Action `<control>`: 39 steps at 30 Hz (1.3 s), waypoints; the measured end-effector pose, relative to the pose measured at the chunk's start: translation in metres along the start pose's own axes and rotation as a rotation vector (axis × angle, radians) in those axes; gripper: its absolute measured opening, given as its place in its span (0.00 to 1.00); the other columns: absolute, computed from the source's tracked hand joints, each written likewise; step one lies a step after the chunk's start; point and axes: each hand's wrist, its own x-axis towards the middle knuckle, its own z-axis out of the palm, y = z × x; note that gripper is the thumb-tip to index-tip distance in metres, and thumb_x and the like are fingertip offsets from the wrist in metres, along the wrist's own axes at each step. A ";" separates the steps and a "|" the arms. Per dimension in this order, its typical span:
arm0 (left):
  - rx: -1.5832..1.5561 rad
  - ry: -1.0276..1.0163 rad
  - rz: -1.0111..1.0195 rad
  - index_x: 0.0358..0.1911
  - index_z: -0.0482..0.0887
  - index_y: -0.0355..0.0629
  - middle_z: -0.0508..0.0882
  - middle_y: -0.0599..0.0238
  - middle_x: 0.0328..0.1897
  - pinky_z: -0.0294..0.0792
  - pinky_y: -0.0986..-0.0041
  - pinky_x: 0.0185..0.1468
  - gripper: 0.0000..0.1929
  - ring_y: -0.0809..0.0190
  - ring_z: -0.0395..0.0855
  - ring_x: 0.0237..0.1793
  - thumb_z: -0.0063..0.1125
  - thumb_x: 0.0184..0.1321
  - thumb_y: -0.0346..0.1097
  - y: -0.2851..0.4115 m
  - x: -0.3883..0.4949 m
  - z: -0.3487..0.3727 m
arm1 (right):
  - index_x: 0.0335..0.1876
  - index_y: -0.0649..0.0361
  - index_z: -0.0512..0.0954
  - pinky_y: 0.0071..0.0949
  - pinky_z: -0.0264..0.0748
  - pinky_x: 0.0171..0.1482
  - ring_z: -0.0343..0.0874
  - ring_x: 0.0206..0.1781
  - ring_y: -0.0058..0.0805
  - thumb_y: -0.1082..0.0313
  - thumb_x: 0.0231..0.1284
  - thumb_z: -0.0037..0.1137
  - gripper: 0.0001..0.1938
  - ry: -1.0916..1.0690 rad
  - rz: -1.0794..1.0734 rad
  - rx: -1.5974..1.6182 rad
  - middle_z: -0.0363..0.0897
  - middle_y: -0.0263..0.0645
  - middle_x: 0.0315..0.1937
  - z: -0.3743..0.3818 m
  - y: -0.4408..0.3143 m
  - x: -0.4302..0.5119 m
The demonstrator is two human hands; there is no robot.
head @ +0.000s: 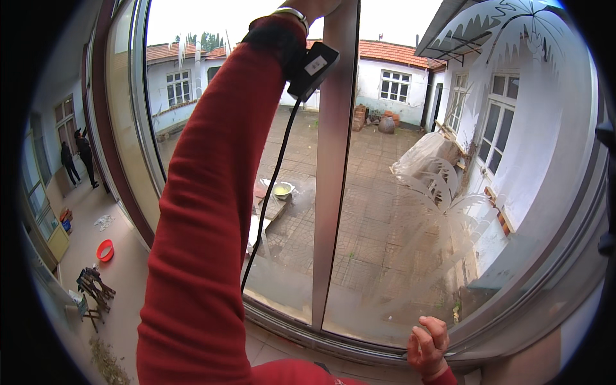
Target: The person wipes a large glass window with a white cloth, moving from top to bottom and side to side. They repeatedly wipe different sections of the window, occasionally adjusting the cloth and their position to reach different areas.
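Note:
My left hand (320,6) is raised at the top edge, against the upper part of the metal window frame (332,159); its fingers are mostly cut off, so a held item cannot be made out. A silver-coloured bracelet (294,15) circles that wrist. A black box (314,71) with a white label sits by the red sleeve's dark cuff, and a black cable (274,178) hangs from it. Low on the right, my right hand (428,344) has loosely curled fingers, nothing visible in them, near the bottom rail (370,349) of the window. Frosted plant patterns mark the glass pane (385,231).
Through the glass lie a paved courtyard (298,231), a basin (282,189) and a covered pile (426,154). Indoors at left are two people in dark clothes (85,156), a red plastic basin (105,250), folding stools (95,288) and dried plant matter (108,361) on the floor.

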 end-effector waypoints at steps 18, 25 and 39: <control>-0.179 -0.515 -0.220 0.46 0.91 0.55 0.79 0.70 0.62 0.60 0.47 0.77 0.17 0.52 0.69 0.66 0.72 0.49 0.34 0.219 -0.459 -0.180 | 0.52 0.62 0.78 0.39 0.82 0.49 0.83 0.49 0.47 0.83 0.50 0.65 0.21 -0.296 0.093 0.286 0.81 0.46 0.50 0.091 -0.039 -0.014; -1.549 0.339 -2.212 0.73 0.72 0.45 0.81 0.58 0.67 0.73 0.58 0.72 0.22 0.53 0.82 0.64 0.50 0.79 0.40 0.247 -0.489 -0.294 | 0.81 0.59 0.57 0.38 0.76 0.68 0.80 0.64 0.40 0.66 0.70 0.65 0.38 -0.418 0.642 0.840 0.71 0.48 0.71 0.166 -0.088 -0.040; -1.160 -0.579 -2.124 0.84 0.42 0.35 0.45 0.52 0.90 0.40 0.66 0.85 0.44 0.55 0.41 0.87 0.37 0.81 0.63 0.280 -0.533 -0.458 | 0.72 0.60 0.69 0.25 0.76 0.62 0.76 0.60 0.21 0.64 0.79 0.57 0.22 -0.393 1.364 1.318 0.79 0.33 0.60 0.327 -0.216 -0.029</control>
